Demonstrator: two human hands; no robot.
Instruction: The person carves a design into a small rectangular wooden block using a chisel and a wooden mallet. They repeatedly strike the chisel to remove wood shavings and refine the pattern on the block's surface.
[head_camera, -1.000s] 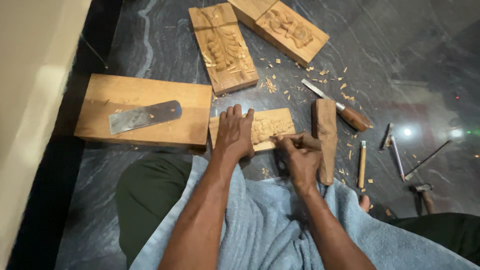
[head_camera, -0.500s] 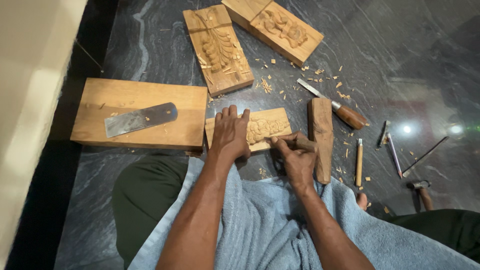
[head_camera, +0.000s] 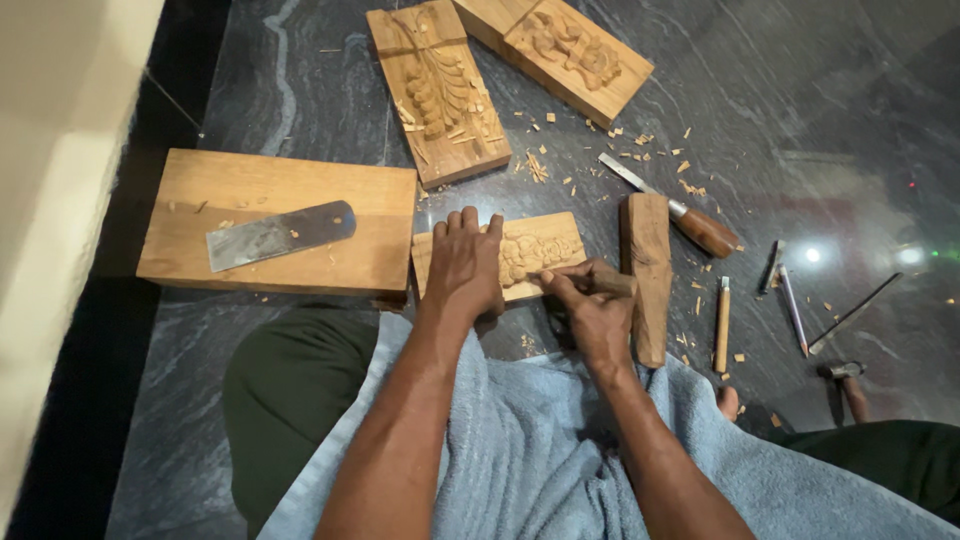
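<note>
Right hand (head_camera: 592, 312) pinches chisel (head_camera: 600, 280); left hand (head_camera: 464, 265) lies spread, pressing panel (head_camera: 540, 248). Relief partly cut; left portion hidden.

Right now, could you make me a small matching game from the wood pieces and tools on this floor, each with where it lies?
Things:
1. flat metal blade
2. small carved block
3. small hammer
4. wooden mallet

Places:
A. far right, on the floor
B. under the left hand
C. on the plain plank
D. just right of the right hand

Pairs: 1-C, 2-B, 3-A, 4-D
</note>
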